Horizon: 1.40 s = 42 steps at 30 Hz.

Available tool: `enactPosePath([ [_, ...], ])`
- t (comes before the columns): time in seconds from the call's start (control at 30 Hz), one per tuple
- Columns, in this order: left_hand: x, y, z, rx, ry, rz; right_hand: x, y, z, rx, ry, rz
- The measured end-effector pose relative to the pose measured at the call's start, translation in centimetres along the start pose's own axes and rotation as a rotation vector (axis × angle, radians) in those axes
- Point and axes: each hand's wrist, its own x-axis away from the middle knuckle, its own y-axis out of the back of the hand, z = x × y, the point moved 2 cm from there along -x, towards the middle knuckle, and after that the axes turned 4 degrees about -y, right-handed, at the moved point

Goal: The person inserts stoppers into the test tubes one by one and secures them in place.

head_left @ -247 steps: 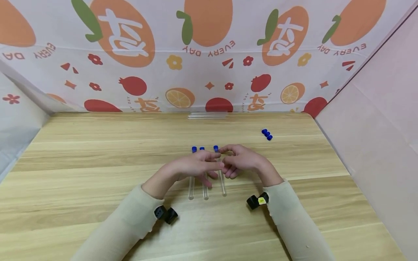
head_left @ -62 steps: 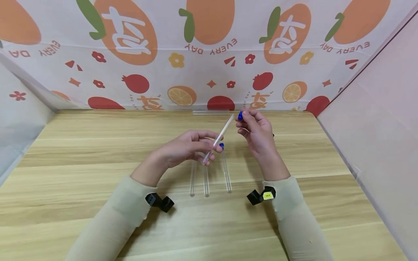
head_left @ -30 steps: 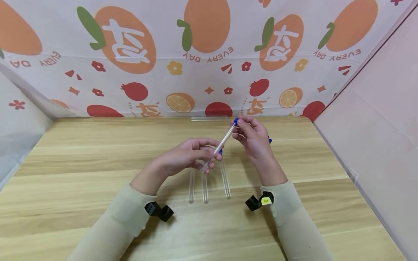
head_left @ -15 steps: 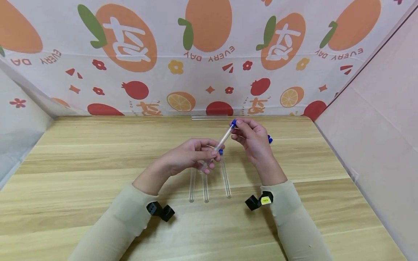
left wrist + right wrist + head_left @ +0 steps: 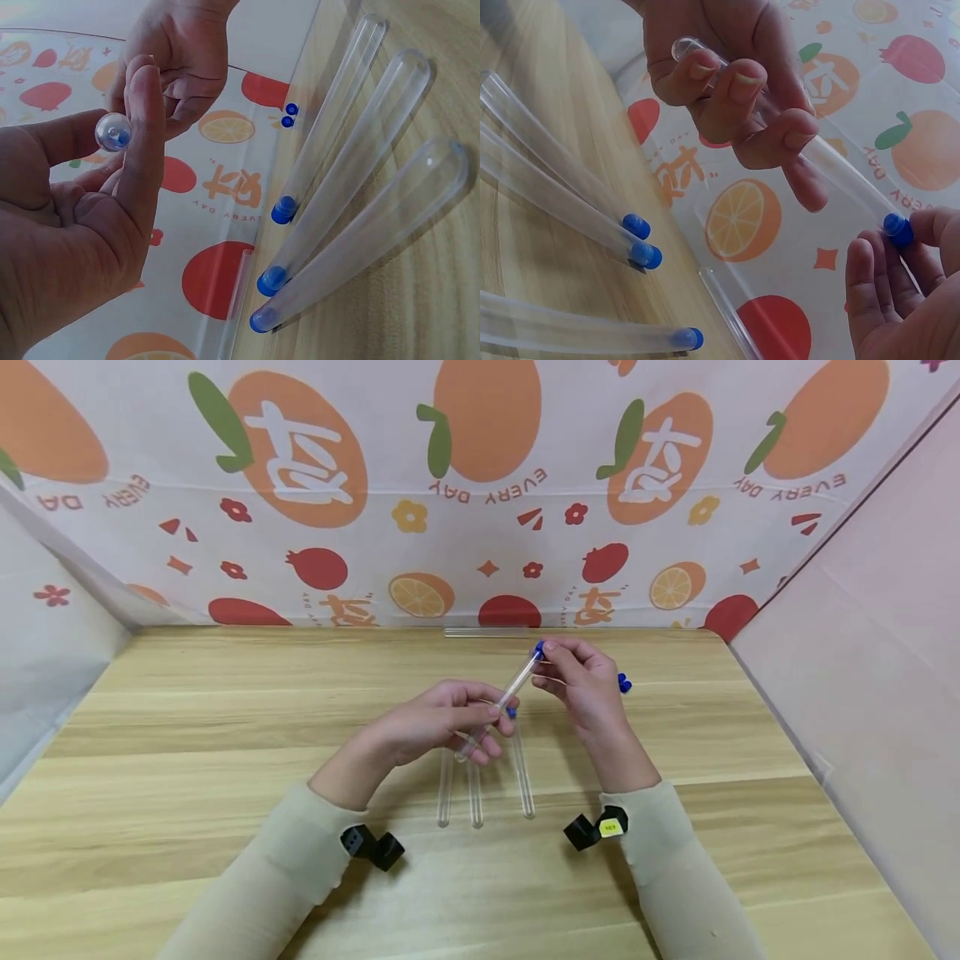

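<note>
My left hand [image 5: 442, 718] holds a clear test tube [image 5: 516, 683] aslant above the table, its rounded end low and its mouth up to the right. At that mouth sits a blue cap [image 5: 898, 228], pinched between the thumb and fingers of my right hand [image 5: 588, 685]. Under and in front of the left hand lie three test tubes with blue caps. The left one [image 5: 444, 797] and middle one [image 5: 476, 802] are close together, and the right one [image 5: 523, 772] stands apart. Their cap ends show in the right wrist view, such as the nearest cap [image 5: 694, 338].
Along the back edge of the wooden table [image 5: 225, 760] lies clear tubing without visible caps [image 5: 486, 632], against the fruit-print cloth [image 5: 337, 552]. Loose blue caps [image 5: 624, 682] rest just right of my right hand. Pale cloth walls [image 5: 847, 635] stand at both sides.
Earlier both hands were over the three capped tubes. Since then the left hand took a tube from the back and the right hand a cap. The cap has met the tube's mouth.
</note>
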Motion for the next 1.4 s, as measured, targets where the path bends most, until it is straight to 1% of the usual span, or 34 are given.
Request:
enactPosePath([
  [0.07,-0.1,-0.1,0.1,-0.008,0.006,0.0,0.0,0.2,-0.1,0.006,0.003,-0.011],
  [0.23,-0.2,-0.2,0.4,-0.013,0.018,0.009,0.1,0.4,-0.2,0.019,0.003,-0.006],
  [0.47,-0.4,-0.3,0.9,-0.002,0.015,0.017,0.2,0.4,-0.5,0.009,-0.002,-0.014],
  [0.7,0.0,-0.5,0.7,-0.003,0.002,0.005,0.1,0.3,-0.8,-0.021,0.006,-0.023],
  [0.9,0.0,-0.6,0.6,0.004,-0.003,-0.025,0.1,0.1,-1.0,-0.075,0.016,-0.016],
  [1.07,-0.3,-0.9,0.9,-0.004,0.001,-0.072,0.2,-0.1,-1.3,-0.102,0.048,-0.041],
  [1.13,-0.4,-1.1,1.0,-0.017,-0.003,-0.08,0.2,-0.2,-1.4,-0.11,0.057,-0.054],
  [1.4,-0.7,-1.2,1.2,-0.008,0.004,-0.119,0.2,-0.7,-1.6,-0.094,0.116,-0.072],
])
